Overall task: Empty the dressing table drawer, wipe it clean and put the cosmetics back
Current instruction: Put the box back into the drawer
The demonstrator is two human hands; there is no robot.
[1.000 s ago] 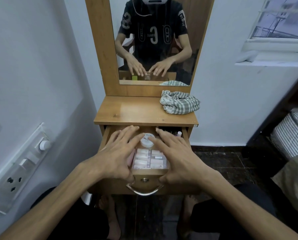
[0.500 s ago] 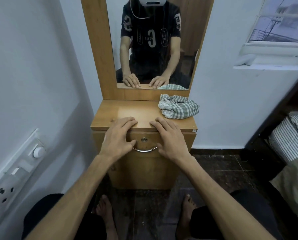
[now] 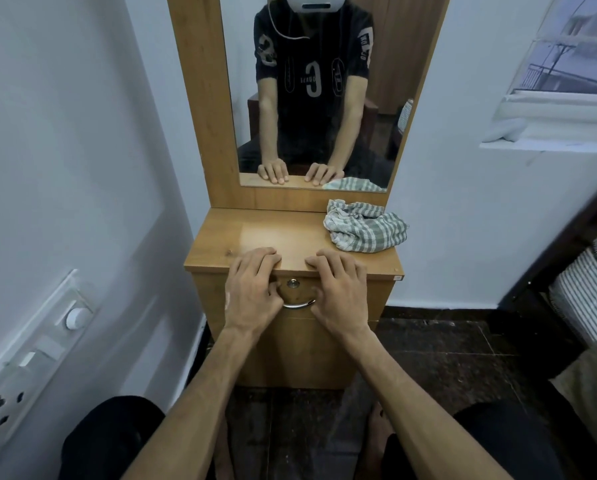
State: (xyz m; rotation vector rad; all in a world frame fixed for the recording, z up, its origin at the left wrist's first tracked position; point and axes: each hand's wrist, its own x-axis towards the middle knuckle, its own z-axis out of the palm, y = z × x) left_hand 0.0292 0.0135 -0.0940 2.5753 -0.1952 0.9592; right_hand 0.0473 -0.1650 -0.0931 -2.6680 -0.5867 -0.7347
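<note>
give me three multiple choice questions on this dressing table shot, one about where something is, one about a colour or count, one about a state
1. Where does the cloth lie?
A. on the floor
B. at the right rear of the table top
C. over the drawer handle

2. What pattern does the cloth have?
A. green and white checks
B. plain red
C. black dots

3. How is the drawer now?
A. pulled fully out
C. taken off the table
B. shut

Answers: 1 B, the cloth sits crumpled near the mirror on the right side of the top. 2 A, its weave shows green and white checks. 3 B, the drawer front is flush under the top, with the left hand and right hand resting over the front edge on either side of the metal handle.
</note>
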